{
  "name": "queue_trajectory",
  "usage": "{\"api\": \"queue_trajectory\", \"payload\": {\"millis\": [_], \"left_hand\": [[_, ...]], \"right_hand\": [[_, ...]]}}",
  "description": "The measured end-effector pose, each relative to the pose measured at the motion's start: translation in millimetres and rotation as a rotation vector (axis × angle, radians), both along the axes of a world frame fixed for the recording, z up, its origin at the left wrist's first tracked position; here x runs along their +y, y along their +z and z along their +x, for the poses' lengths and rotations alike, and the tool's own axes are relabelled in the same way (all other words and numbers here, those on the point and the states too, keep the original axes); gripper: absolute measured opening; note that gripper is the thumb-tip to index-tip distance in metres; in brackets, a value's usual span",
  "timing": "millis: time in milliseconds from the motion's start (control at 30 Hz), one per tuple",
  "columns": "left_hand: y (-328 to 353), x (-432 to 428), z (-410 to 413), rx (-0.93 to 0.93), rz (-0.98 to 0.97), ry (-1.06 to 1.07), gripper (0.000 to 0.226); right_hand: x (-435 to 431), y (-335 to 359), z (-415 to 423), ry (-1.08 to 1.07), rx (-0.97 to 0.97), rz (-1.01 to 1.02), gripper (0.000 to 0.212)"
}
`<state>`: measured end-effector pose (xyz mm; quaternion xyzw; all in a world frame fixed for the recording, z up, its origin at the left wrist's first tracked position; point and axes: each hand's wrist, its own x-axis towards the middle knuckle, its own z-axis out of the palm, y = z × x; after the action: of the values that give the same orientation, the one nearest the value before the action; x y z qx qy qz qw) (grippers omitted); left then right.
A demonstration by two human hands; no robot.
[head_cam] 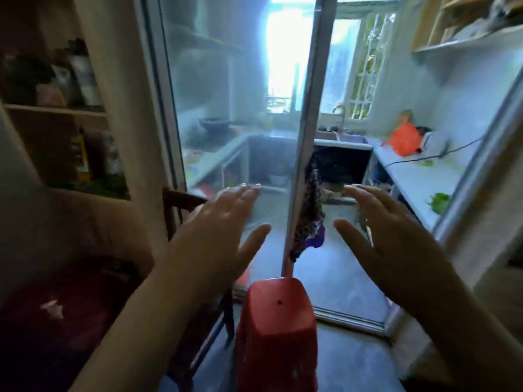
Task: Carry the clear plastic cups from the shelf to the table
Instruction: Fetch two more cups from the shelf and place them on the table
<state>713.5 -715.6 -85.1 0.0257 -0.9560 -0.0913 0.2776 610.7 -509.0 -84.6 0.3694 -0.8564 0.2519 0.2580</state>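
Both of my hands are raised in front of me with fingers spread and nothing in them. My left hand (223, 222) is left of a metal door frame post (304, 137); my right hand (387, 230) is to the right of it. No clear plastic cups can be made out in this view. A wooden shelf (56, 108) on the left wall holds dark, blurred bottles and jars. A higher shelf (458, 43) at the upper right holds pale items that I cannot identify.
A red plastic stool stack (277, 329) stands on the floor just below my hands. A dark wooden chair (184, 202) sits at the left. A glass sliding door (220, 108) opens onto a kitchen with a counter (418, 171), an orange bag (404, 138) and a hanging cloth (311, 210).
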Motion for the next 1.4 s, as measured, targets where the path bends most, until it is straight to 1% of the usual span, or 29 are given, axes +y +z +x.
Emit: {"api": "queue_trajectory", "payload": {"millis": [100, 233, 433, 567, 667, 767, 900, 1000, 1100, 1233, 1400], "left_hand": [[3.7, 82.7, -45.4, -0.059, -0.036, -0.087, 0.072], [14.4, 179.5, -86.8, -0.054, -0.048, -0.201, 0.069], [31.7, 291.2, -143.3, -0.036, -0.132, -0.338, 0.078], [31.6, 343.9, -187.4, -0.029, -0.162, -0.444, 0.071], [30.0, 369.6, -228.1, -0.054, -0.167, -0.511, 0.077], [31.7, 392.2, -277.1, -0.065, -0.119, -0.573, 0.081], [44.5, 424.0, -344.4, -0.078, -0.062, -0.637, 0.084], [56.7, 444.4, -394.2, -0.018, -0.046, -0.685, 0.081], [59.3, 468.4, -438.3, 0.072, -0.014, -0.753, 0.072], [52.2, 517.9, -482.6, 0.117, 0.054, -0.86, 0.062], [46.7, 583.6, -536.3, 0.14, 0.065, -0.882, 0.063]], "right_hand": [[104.0, 5.8, -12.3, -0.166, 0.009, 0.047, 0.071], [220.4, 18.1, -18.1, -0.326, 0.045, 0.089, 0.07], [332.6, 31.3, -30.3, -0.468, 0.06, 0.032, 0.065], [377.7, 22.9, -53.0, -0.544, 0.028, -0.023, 0.06], [399.5, 13.6, -83.9, -0.604, 0.017, -0.036, 0.058], [417.6, 10.2, -127.1, -0.633, 0.019, -0.028, 0.06], [445.7, 30.3, -196.1, -0.693, 0.015, -0.003, 0.06], [464.7, 54.8, -245.6, -0.735, 0.078, -0.018, 0.058], [480.5, 57.6, -284.9, -0.755, 0.122, -0.072, 0.056], [513.3, 37.0, -325.8, -0.769, 0.074, -0.109, 0.054], [579.1, 31.3, -385.2, -0.763, 0.01, -0.175, 0.05]]}}
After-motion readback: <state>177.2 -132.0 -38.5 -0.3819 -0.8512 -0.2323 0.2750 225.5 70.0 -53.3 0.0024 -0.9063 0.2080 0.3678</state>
